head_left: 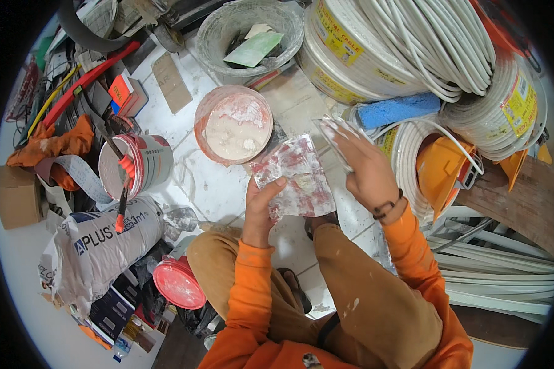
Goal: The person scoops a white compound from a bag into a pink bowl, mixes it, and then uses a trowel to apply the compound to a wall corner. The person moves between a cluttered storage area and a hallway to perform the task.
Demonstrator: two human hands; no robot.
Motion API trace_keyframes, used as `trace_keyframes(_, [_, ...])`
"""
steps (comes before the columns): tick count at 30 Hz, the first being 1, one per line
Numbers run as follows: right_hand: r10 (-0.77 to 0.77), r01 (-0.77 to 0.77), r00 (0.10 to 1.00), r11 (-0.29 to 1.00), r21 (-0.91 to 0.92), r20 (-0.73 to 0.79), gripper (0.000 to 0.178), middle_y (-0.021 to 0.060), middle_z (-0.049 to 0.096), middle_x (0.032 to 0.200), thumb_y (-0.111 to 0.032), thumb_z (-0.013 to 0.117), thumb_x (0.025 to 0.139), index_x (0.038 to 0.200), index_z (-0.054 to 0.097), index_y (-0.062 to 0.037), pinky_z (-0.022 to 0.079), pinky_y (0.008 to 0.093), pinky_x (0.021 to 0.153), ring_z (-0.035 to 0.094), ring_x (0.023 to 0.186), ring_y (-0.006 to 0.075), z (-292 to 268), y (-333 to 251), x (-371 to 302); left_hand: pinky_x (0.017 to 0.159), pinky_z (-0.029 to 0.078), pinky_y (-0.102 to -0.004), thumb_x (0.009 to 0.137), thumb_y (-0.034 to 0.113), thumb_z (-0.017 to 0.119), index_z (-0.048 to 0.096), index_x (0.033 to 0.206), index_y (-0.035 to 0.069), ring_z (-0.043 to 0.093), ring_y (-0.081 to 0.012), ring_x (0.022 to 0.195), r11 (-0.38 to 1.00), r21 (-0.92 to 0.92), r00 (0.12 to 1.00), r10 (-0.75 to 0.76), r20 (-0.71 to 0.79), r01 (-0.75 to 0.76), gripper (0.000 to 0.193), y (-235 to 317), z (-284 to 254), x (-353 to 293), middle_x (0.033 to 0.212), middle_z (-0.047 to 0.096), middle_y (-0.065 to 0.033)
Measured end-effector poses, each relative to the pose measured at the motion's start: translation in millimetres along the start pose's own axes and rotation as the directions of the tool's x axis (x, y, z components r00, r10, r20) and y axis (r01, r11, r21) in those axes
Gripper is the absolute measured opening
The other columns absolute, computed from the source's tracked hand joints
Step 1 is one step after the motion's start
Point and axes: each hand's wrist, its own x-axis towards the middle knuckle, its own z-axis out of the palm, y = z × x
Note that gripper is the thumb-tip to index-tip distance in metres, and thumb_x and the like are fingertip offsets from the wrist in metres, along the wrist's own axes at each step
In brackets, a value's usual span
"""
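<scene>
My left hand [261, 206] grips the lower left edge of a thin, flat, squarish sheet [298, 181], thumb on top. White paste is smeared over the sheet's red-brown face. To its right, my right hand [372, 178] holds a thin flat blade [333, 144] coated in white, its fingers laid along it. The blade is apart from the sheet, and its exact kind is hard to make out. Just beyond the sheet stands a pinkish tub [200, 117] of off-white paste [237, 132], with paste crusted on its wall.
A grey bucket [215, 58] at the back holds a green flat piece. White cable coils [375, 74], a blue roll [397, 111] and a yellow hard hat [440, 169] crowd the right. Left are a paint pail [160, 163], a white sack [114, 246] and a red-lidded tub [178, 283].
</scene>
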Motion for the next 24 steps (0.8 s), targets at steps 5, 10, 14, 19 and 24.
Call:
trace_keyframes(5, [-0.16, 0.171, 0.979, 0.981, -0.088, 0.124, 0.066, 0.0091, 0.05, 0.139, 0.0, 0.051, 0.075, 0.14, 0.047, -0.012, 0.04, 0.0443, 0.104, 0.044, 0.132, 0.0311, 5, -22, -32, 0.093, 0.048, -0.0342, 0.08, 0.004, 0.06, 0.048, 0.131, -0.003, 0.061, -0.0218, 0.107, 0.999, 0.041, 0.994, 0.008, -0.105, -0.004, 0.052, -5, -14, 2, 0.119, 0.061, -0.0145])
trace_keyframes(10, [0.129, -0.131, 0.991, 0.987, 0.088, 0.034, 0.061, 0.0169, 0.054, 0.133, 0.009, 0.048, 0.068, 0.129, 0.053, 0.0001, 0.038, 0.0439, 0.108, 0.048, 0.126, 0.0373, 12, 29, 5, 0.089, 0.049, -0.0332, 0.082, 0.003, 0.061, 0.05, 0.128, -0.002, 0.062, -0.0197, 0.103, 0.999, 0.027, 0.999, -0.033, -0.041, 0.034, 0.047, -6, -10, 3, 0.115, 0.063, -0.0122])
trace_keyframes(14, [-0.014, 0.028, 0.99, 0.994, 0.102, -0.139, 0.063, 0.0193, 0.054, 0.133, 0.01, 0.053, 0.066, 0.128, 0.054, 0.0002, 0.037, 0.0443, 0.109, 0.049, 0.125, 0.0373, 13, 10, -34, 0.09, 0.049, -0.0346, 0.082, 0.007, 0.059, 0.045, 0.131, -0.003, 0.061, -0.0224, 0.104, 0.992, 0.078, 0.981, 0.11, -0.161, -0.098, 0.051, -1, -11, 4, 0.118, 0.06, -0.0135])
trace_keyframes(19, [-0.193, 0.193, 0.981, 0.981, -0.005, -0.032, 0.061, 0.0157, 0.056, 0.131, 0.009, 0.054, 0.068, 0.127, 0.056, -0.0036, 0.038, 0.0442, 0.108, 0.052, 0.123, 0.0347, 27, -21, -43, 0.089, 0.049, -0.0343, 0.083, 0.006, 0.058, 0.046, 0.129, -0.003, 0.062, -0.0218, 0.102, 0.98, 0.144, 0.97, 0.164, -0.177, -0.139, 0.048, -6, -12, 7, 0.116, 0.061, -0.0133])
trace_keyframes(24, [0.172, -0.172, 0.984, 0.985, -0.007, 0.055, 0.055, 0.0114, 0.057, 0.131, 0.007, 0.057, 0.07, 0.123, 0.059, -0.0051, 0.037, 0.0429, 0.108, 0.048, 0.129, 0.0303, 28, 6, -36, 0.086, 0.051, -0.0338, 0.083, 0.005, 0.059, 0.05, 0.126, -0.004, 0.064, -0.0208, 0.098, 0.989, 0.117, 0.985, 0.109, -0.134, -0.094, 0.044, -5, -13, 3, 0.11, 0.064, -0.0123])
